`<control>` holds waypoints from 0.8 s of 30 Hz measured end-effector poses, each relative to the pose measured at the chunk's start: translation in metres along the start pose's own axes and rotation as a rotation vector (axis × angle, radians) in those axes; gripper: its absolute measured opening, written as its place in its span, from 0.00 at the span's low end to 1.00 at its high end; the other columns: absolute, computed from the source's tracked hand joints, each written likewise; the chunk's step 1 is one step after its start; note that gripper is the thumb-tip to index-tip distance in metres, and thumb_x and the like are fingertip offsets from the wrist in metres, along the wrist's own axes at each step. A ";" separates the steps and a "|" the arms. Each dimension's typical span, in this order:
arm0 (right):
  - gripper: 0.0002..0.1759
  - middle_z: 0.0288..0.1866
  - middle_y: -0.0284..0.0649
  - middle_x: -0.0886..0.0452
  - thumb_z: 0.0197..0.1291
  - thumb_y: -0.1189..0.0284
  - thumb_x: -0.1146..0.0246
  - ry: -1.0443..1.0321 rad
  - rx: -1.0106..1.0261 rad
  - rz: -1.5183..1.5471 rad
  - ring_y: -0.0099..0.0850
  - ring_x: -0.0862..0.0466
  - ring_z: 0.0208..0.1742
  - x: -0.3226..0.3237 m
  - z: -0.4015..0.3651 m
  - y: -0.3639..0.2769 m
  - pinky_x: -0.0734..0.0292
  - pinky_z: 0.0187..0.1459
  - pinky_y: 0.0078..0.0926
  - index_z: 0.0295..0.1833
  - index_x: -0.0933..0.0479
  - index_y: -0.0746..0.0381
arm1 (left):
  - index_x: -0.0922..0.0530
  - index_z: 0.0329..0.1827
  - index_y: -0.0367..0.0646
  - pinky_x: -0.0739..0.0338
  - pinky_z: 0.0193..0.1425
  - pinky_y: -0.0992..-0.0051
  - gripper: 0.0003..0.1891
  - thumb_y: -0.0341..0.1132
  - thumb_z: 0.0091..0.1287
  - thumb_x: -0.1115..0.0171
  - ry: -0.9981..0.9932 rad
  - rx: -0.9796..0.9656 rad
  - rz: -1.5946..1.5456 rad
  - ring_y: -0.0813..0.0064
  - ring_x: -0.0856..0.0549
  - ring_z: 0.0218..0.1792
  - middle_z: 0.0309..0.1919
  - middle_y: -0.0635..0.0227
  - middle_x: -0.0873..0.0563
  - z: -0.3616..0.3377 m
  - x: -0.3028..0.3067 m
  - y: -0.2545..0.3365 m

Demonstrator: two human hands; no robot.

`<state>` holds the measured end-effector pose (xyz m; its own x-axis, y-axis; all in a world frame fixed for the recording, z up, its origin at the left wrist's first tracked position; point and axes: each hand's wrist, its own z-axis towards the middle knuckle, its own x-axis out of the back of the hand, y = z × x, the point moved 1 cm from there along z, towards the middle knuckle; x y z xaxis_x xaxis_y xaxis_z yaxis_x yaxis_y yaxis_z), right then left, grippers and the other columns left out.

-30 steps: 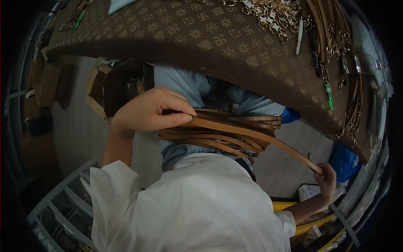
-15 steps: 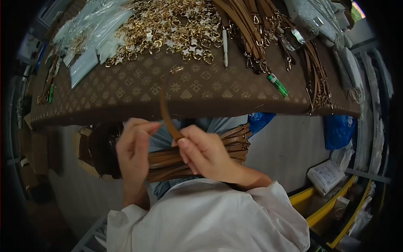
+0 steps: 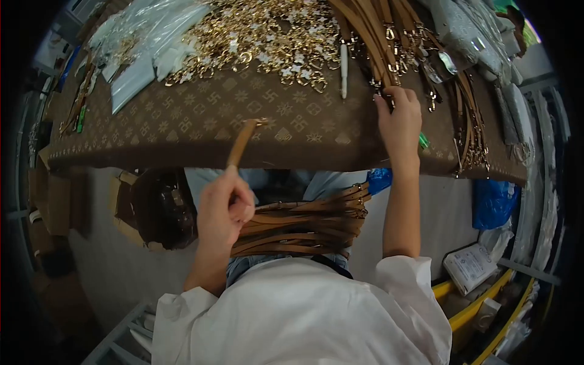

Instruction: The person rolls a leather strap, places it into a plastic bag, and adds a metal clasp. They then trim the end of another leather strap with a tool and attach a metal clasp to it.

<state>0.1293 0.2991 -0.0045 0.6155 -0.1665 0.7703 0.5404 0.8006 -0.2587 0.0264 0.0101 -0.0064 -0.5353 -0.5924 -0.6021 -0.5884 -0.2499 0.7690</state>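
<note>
My left hand [image 3: 224, 205] is closed around one brown leather strap [image 3: 242, 143], which points up and away over the table's front edge. A small gold metal fitting [image 3: 260, 122] sits at the strap's far end. On the table to the right, my right hand [image 3: 400, 118] has its thumb and fingertips around a metal clasp [image 3: 390, 85] at the near end of a bundle of brown straps [image 3: 366, 39]. The fingers partly hide that clasp. Many more brown straps [image 3: 298, 228] lie across my lap, below and between my arms.
A pile of gold clasps with white star charms [image 3: 267, 42] covers the table's back middle. Clear plastic bags [image 3: 137, 79] lie left of it. A white pen [image 3: 344, 70], a partly hidden green object [image 3: 424, 141] and another strap bundle [image 3: 468, 121] are also there. Yellow-edged bins [image 3: 477, 316] stand at right.
My right hand has let go of the strap and reached up and right to the clasps on the table. My left hand now holds the strap. The view has shifted slightly.
</note>
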 end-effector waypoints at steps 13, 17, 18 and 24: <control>0.06 0.34 0.45 0.23 0.59 0.74 0.40 -0.189 0.010 -0.073 0.43 0.22 0.36 0.025 -0.027 -0.011 0.26 0.38 0.36 0.39 0.22 0.65 | 0.26 0.46 0.34 0.44 0.25 0.85 0.11 0.31 0.72 0.56 -0.131 0.093 0.317 0.91 0.40 0.21 0.19 0.82 0.36 -0.026 -0.023 -0.006; 0.09 0.34 0.46 0.23 0.59 0.71 0.38 -0.190 -0.063 -0.097 0.44 0.22 0.36 0.015 -0.022 -0.019 0.26 0.39 0.37 0.41 0.23 0.66 | 0.25 0.47 0.34 0.43 0.25 0.85 0.12 0.31 0.72 0.56 -0.139 0.057 0.402 0.91 0.39 0.21 0.19 0.81 0.35 -0.029 -0.026 -0.003; 0.11 0.34 0.46 0.23 0.59 0.70 0.38 -0.189 -0.064 -0.116 0.43 0.22 0.37 0.011 -0.023 -0.018 0.26 0.39 0.37 0.42 0.23 0.67 | 0.25 0.46 0.34 0.43 0.25 0.85 0.12 0.32 0.72 0.55 -0.140 0.053 0.449 0.92 0.39 0.21 0.19 0.81 0.35 -0.030 -0.026 -0.002; 0.15 0.37 0.47 0.22 0.57 0.68 0.35 -0.314 -0.168 -0.008 0.41 0.22 0.38 0.018 -0.023 -0.012 0.26 0.40 0.35 0.44 0.24 0.68 | 0.23 0.44 0.35 0.44 0.23 0.85 0.12 0.34 0.73 0.53 -0.145 0.041 0.471 0.92 0.41 0.18 0.16 0.82 0.36 -0.031 -0.026 -0.002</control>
<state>0.1465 0.2733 -0.0009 0.4188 0.0336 0.9074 0.6470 0.6901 -0.3242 0.0608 0.0021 0.0144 -0.8259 -0.5203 -0.2170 -0.2841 0.0518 0.9574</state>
